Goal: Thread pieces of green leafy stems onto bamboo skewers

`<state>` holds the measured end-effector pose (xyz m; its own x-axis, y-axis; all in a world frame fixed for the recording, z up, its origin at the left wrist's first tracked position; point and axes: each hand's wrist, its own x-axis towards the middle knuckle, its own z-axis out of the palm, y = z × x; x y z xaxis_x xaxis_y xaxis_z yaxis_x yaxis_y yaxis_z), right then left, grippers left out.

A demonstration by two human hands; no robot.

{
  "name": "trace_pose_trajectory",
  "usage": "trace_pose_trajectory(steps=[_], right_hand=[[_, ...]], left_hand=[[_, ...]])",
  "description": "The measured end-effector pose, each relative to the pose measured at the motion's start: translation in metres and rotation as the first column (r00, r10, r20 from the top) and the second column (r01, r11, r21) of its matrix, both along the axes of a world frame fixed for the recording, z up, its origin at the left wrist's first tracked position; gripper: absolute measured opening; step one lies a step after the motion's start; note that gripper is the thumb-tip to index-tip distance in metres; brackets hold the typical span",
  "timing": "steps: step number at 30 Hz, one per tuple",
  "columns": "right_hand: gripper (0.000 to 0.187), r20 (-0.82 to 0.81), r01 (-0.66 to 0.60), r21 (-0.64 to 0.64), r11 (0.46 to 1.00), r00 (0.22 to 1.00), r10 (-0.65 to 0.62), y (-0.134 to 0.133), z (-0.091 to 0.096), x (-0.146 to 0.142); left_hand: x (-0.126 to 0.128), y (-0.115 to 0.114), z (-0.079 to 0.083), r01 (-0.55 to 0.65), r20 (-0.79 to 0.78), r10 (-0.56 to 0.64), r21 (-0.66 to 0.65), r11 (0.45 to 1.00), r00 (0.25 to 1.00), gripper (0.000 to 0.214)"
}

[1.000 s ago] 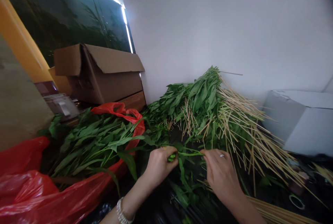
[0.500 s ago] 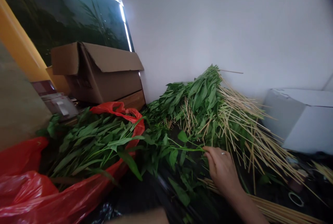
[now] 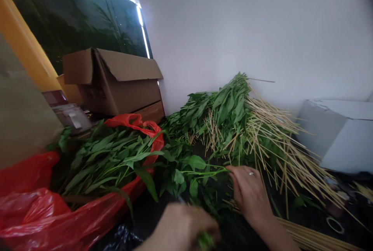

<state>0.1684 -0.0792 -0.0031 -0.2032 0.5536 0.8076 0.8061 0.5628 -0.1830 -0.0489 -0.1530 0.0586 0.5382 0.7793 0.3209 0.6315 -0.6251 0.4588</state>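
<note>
My right hand (image 3: 249,192), wearing a ring, pinches the ends of thin green leafy stems (image 3: 204,173), whose leaves point left. Low in the view, my left hand (image 3: 182,225) is curled and smeared by motion; a bit of green leaf (image 3: 205,239) shows at its fingers. Behind both hands lies a heap of leafy greens (image 3: 230,101), bundled on thin wooden sticks (image 3: 271,126) that fan out to the right. Loose leaves lie on the dark surface under my hands.
On the left, a red plastic bag (image 3: 96,220) holds more long-leaved greens (image 3: 101,157). A cardboard box (image 3: 125,91) stands behind it, and a white box (image 3: 335,134) at the right. More sticks (image 3: 311,235) and a pale ring (image 3: 335,225) lie at the lower right.
My left hand has come up into view from the bottom edge, with green at its fingers. My right hand keeps its pinch on the stems; their leaves have shifted slightly. The view has turned a little left.
</note>
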Motion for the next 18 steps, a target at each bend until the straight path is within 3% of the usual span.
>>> trace_pose_trajectory(steps=[1, 3, 6, 10, 18], right_hand=[[0.023, -0.001, -0.004, -0.002, 1.000, 1.000, 0.004, -0.001, 0.001, -0.001], [0.023, -0.005, -0.014, -0.007, 1.000, 1.000, 0.014, -0.003, 0.002, -0.002], [0.025, -0.001, -0.024, -0.004, 1.000, 1.000, 0.024, -0.005, 0.003, -0.004], [0.028, 0.016, -0.031, -0.013, 0.999, 0.999, 0.031, -0.005, 0.002, -0.005], [0.028, 0.029, -0.042, -0.013, 0.999, 0.999, 0.042, -0.006, 0.004, -0.006]], left_hand=[[-0.004, 0.016, 0.006, -0.018, -0.010, 0.018, 0.021, 1.000, 1.000, 0.021], [-0.008, 0.044, 0.013, -0.186, -0.022, 0.193, 0.179, 0.966, 0.981, 0.021], [-0.008, 0.068, 0.011, -0.256, -0.129, 0.299, 0.276, 0.926, 0.945, 0.021], [-0.001, 0.074, 0.001, -0.199, -0.287, 0.279, 0.279, 0.940, 0.916, 0.016], [-0.003, 0.077, -0.005, -0.040, -0.439, 0.195, 0.337, 0.941, 0.877, 0.012]])
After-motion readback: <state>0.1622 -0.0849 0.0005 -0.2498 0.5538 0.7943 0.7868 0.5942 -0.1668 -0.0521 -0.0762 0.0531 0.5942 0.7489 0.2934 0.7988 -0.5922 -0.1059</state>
